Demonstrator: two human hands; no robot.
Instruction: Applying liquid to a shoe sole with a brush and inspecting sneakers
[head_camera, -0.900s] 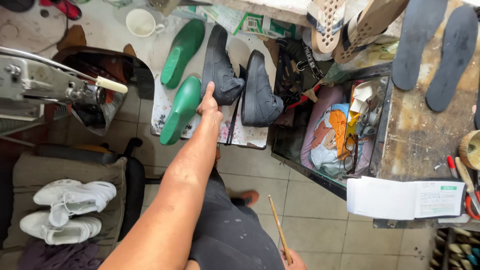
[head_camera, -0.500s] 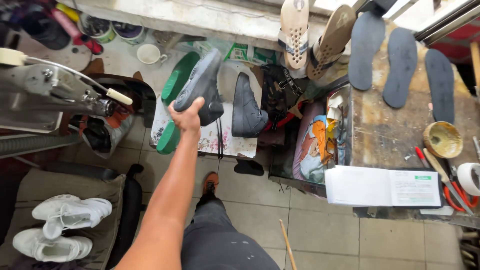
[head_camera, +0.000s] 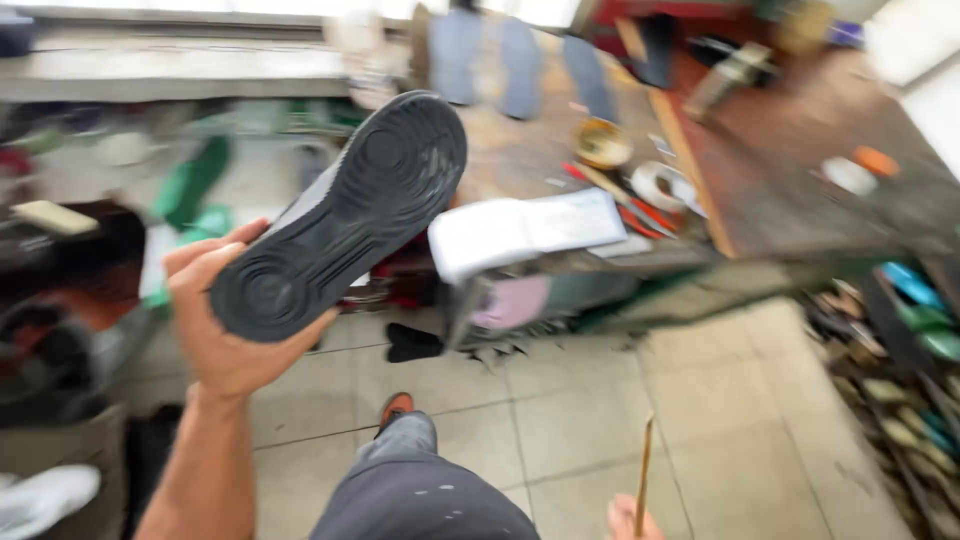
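Your left hand (head_camera: 225, 325) grips a black shoe (head_camera: 345, 215) by its heel end, sole turned up toward you, toe angled up and right above the tiled floor (head_camera: 600, 420). Your right hand (head_camera: 632, 520), barely in view at the bottom edge, pinches a thin wooden stick (head_camera: 644, 470) upright. An open booklet (head_camera: 525, 230) lies on the workbench (head_camera: 800, 190) just beyond the shoe.

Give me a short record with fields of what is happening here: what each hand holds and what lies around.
Left hand: grips the heel end of a dark shoe, sole towards the camera
Right hand: at the bottom edge, holds a thin wooden stick pointing up
Behind the shoe: open booklet on the edge of a worn workbench
On the bench: grey insoles, roll of tape
Floor: pale tiles
Picture: blurred
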